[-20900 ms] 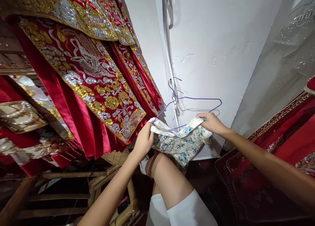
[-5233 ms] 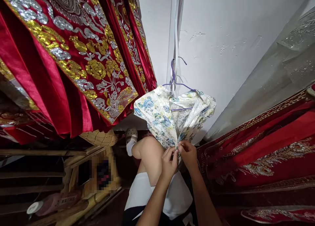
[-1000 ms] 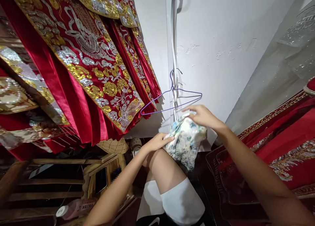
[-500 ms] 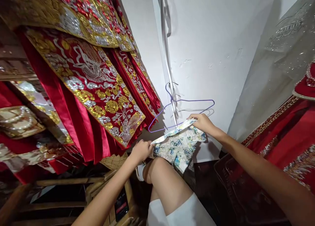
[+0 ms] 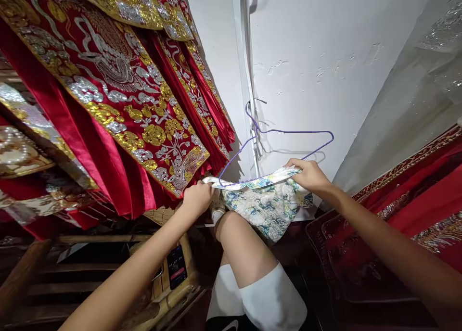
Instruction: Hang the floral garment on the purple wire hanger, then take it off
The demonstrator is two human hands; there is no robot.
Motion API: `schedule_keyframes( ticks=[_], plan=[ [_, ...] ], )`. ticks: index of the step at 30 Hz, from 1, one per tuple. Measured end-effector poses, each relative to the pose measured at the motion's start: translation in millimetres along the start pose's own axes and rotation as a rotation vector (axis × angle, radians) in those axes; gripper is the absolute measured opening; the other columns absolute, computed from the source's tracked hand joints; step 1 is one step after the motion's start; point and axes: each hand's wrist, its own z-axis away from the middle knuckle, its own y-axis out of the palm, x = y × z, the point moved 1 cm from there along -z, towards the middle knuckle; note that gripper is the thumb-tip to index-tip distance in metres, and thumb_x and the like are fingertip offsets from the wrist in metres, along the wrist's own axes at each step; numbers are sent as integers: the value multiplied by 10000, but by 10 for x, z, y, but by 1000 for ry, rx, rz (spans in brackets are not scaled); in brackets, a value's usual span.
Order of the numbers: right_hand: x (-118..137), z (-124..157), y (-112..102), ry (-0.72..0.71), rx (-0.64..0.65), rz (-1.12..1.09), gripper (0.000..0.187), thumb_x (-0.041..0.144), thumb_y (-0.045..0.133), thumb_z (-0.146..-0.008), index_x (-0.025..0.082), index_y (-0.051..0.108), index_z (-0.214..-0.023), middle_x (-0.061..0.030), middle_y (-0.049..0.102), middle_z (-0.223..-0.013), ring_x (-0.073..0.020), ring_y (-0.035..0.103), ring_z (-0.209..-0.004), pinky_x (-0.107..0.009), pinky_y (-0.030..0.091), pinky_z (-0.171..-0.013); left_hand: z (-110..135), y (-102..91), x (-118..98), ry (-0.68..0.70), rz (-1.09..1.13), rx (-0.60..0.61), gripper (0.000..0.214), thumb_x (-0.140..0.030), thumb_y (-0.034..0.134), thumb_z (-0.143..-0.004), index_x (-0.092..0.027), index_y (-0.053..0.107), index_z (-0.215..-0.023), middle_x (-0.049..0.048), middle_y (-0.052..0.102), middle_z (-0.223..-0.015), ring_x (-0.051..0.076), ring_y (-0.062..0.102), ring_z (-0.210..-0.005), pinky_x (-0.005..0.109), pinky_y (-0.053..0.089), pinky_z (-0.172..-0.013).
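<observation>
A floral garment (image 5: 258, 208), white with blue, green and yellow print, is stretched by its upper edge between my two hands; its exact kind I cannot tell. My left hand (image 5: 198, 197) is closed around the left end of that edge. At the other end, my right hand (image 5: 308, 174) pinches the cloth, fingers bent over it. A purple wire hanger (image 5: 294, 131) hangs by its hook from a white strip on the wall. Its lower bar lies against the garment's upper edge, and its left corner overlaps the cloth near my left hand.
Red costumes with gold and silver embroidery (image 5: 155, 114) hang at the left. On a bamboo chair (image 5: 164, 302) lies a phone (image 5: 176, 268) with a lit screen. Red clothing (image 5: 415, 201) and sheer sparkling fabric (image 5: 440, 47) line the right. The white wall (image 5: 306, 42) stands ahead.
My hands have moved apart, pulling the garment's upper edge wider and straighter. The edge has come up to the hanger's lower bar. The view has shifted downward.
</observation>
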Motion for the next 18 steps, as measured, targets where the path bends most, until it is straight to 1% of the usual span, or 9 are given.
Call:
schedule_keyframes(
  ticks=[2,3,5,7,10,12,13,16,18],
  plan=[
    [20,18,14,-6,-1,7,345,166,542,-614,217,753,-882,-15,719,-704,-175,527,-602,-260,327,-547,0,-108,0,4,13,-32,514,-341,241,-1056,-143,649,-1297,198,726,-1134,381,729,-1033,446,543,-825],
    [33,21,16,-7,2,15,352,166,537,-612,219,752,-886,-11,717,-699,-171,515,-586,-260,323,-545,13,-150,-8,10,19,-51,504,-327,242,-1051,-145,629,-1318,190,730,-1123,382,731,-1030,440,543,-813],
    [53,15,6,-2,13,38,366,169,526,-613,223,749,-898,-2,704,-677,-159,473,-542,-262,309,-536,58,-191,-27,22,33,-76,482,-298,263,-1037,-153,583,-1366,181,723,-1173,378,735,-1019,429,544,-786],
    [60,-1,-12,7,23,56,377,173,517,-614,223,745,-911,5,687,-656,-152,437,-514,-264,295,-528,118,-171,-24,21,37,-70,473,-272,278,-1024,-152,556,-1388,179,711,-1216,374,739,-1015,424,546,-773],
    [43,-22,-12,14,41,48,377,182,510,-616,218,738,-915,5,669,-640,-157,445,-521,-265,295,-531,204,-92,34,2,23,-13,459,-245,274,-1017,-115,573,-1339,197,717,-1178,380,742,-1011,436,549,-783],
    [32,-18,21,10,48,19,368,188,508,-620,210,736,-908,0,663,-632,-165,469,-542,-267,305,-541,250,-69,89,-4,30,13,434,-273,302,-1018,-88,598,-1276,217,718,-1158,393,736,-1027,451,550,-812],
    [34,-8,45,4,49,-1,365,192,510,-623,206,737,-909,-5,672,-644,-167,475,-549,-268,307,-544,268,-76,113,-3,43,10,431,-315,331,-1019,-78,604,-1253,228,715,-1159,402,729,-1040,459,551,-830],
    [72,47,122,3,64,-63,382,201,507,-621,194,741,-922,-17,702,-688,-154,448,-519,-273,291,-521,308,-153,147,29,112,-59,476,-423,411,-999,-65,584,-1262,251,691,-1210,417,715,-1061,482,554,-872],
    [118,89,156,8,79,-92,403,202,495,-610,190,743,-927,-15,700,-684,-142,412,-495,-275,275,-504,314,-204,134,92,187,-147,488,-396,419,-988,-85,527,-1348,252,628,-1344,406,696,-1121,485,554,-911]
  ],
)
